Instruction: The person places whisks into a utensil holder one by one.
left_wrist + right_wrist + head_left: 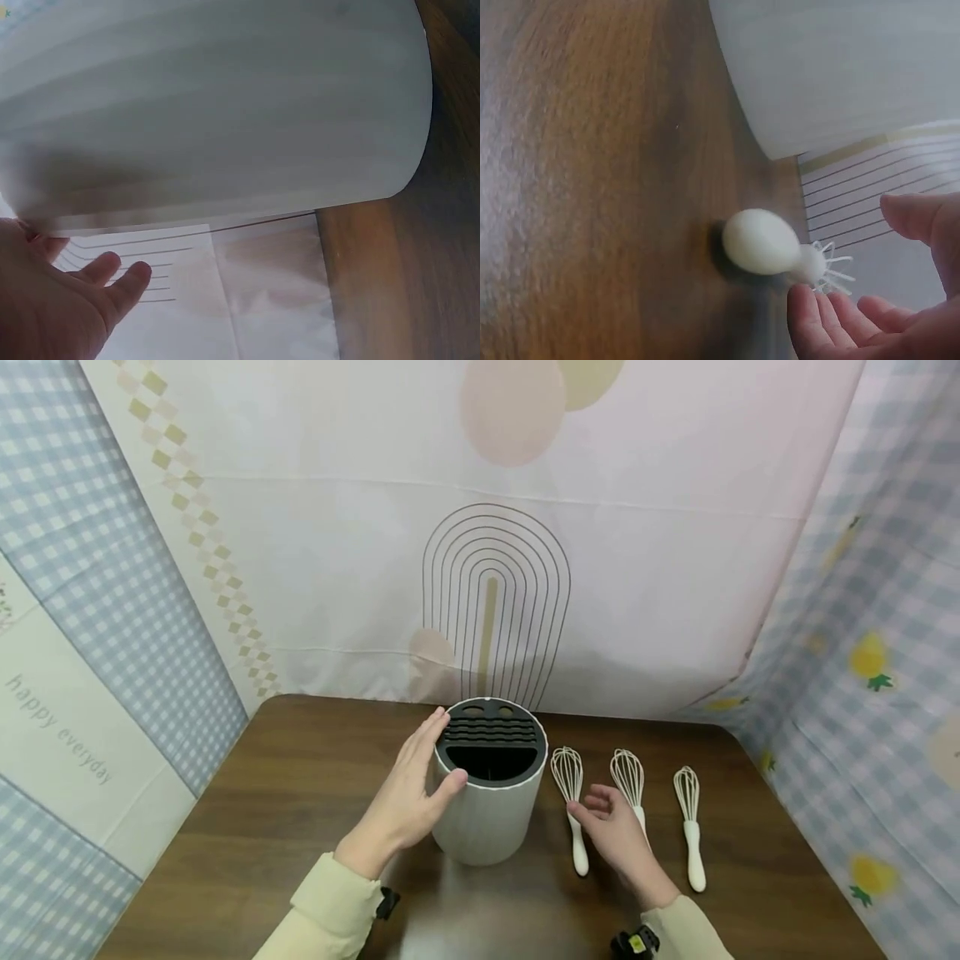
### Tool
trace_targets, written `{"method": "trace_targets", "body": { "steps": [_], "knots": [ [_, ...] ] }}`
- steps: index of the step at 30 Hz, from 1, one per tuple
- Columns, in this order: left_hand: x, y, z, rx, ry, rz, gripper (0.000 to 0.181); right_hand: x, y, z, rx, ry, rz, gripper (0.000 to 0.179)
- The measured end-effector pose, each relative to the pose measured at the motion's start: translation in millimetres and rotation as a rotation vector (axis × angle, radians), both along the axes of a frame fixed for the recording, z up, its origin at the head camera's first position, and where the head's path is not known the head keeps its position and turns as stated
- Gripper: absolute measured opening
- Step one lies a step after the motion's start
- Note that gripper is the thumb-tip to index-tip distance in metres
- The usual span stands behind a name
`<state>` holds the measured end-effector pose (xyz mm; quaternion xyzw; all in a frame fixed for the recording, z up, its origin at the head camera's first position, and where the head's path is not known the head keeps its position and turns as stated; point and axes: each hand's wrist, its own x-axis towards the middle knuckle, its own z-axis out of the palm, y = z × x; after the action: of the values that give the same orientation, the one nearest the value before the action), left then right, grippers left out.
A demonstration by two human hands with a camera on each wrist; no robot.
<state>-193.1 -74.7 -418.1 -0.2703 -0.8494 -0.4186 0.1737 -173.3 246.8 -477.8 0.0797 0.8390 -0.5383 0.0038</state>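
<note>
A round white utensil holder [483, 831] with a black slotted insert [491, 735] stands upright on the table. My left hand [405, 797] lies along its left side with relaxed, spread fingers, thumb at the front rim. In the left wrist view the holder's wall [247, 127] rises beside the hand. To the right lie three white whisks, wire heads pointing away. My right hand [617, 833] hovers at the leftmost whisk [578, 852], thumb and fingers apart; the right wrist view has its fingertips close by that handle [761, 241]. It partly hides the middle whisk [627, 772]. The third whisk [692, 843] lies farther right.
The brown wooden table [315, 827] meets a white printed cloth [345, 568] at its back edge. Blue checked cloths hang at the left [82, 527] and right [847, 760] sides.
</note>
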Motion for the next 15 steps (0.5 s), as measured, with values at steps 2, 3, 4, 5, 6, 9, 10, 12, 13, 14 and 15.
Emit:
{"method": "trace_targets", "body": {
  "steps": [2, 3, 4, 5, 6, 9, 10, 12, 13, 14, 15],
  "knots": [
    [-3.1, 0.6, -0.7, -0.009, -0.004, -0.014, 0.072, -1.2, 0.2, -3.0, -0.024, -0.022, -0.016, 0.071],
    [-4.7, 0.9, -1.6, -0.016, -0.002, -0.018, 0.072, -1.9, 0.5, -4.5, -0.034, -0.031, -0.023, 0.070],
    [-6.0, 1.5, -2.1, -0.018, 0.001, -0.022, 0.072, -2.6, 0.9, -6.0, -0.042, -0.041, -0.029, 0.070],
    [-7.4, 2.0, -2.7, -0.019, 0.008, -0.026, 0.072, -3.3, 1.4, -7.5, -0.044, -0.051, -0.035, 0.069],
    [-8.8, 2.7, -3.4, -0.015, 0.017, -0.029, 0.071, -4.3, 2.1, -9.1, -0.043, -0.060, -0.039, 0.068],
    [-12.9, 4.8, -7.2, 0.015, 0.048, -0.038, 0.071, -7.4, 3.6, -13.3, -0.024, -0.076, -0.046, 0.067],
    [-14.1, 5.7, -8.9, 0.030, 0.057, -0.039, 0.071, -8.4, 3.9, -14.8, -0.012, -0.082, -0.050, 0.066],
    [-16.2, 7.1, -13.2, 0.063, 0.074, -0.035, 0.072, -10.1, 3.8, -16.9, 0.015, -0.088, -0.055, 0.064],
    [-17.5, 7.9, -15.5, 0.078, 0.083, -0.028, 0.072, -10.9, 3.3, -17.6, 0.032, -0.090, -0.058, 0.062],
    [-18.6, 8.7, -17.5, 0.096, 0.090, -0.020, 0.073, -11.7, 3.0, -18.5, 0.049, -0.091, -0.059, 0.059],
    [-19.7, 9.5, -19.4, 0.112, 0.097, -0.010, 0.073, -12.4, 2.4, -18.8, 0.065, -0.093, -0.062, 0.057]
  ]
}}
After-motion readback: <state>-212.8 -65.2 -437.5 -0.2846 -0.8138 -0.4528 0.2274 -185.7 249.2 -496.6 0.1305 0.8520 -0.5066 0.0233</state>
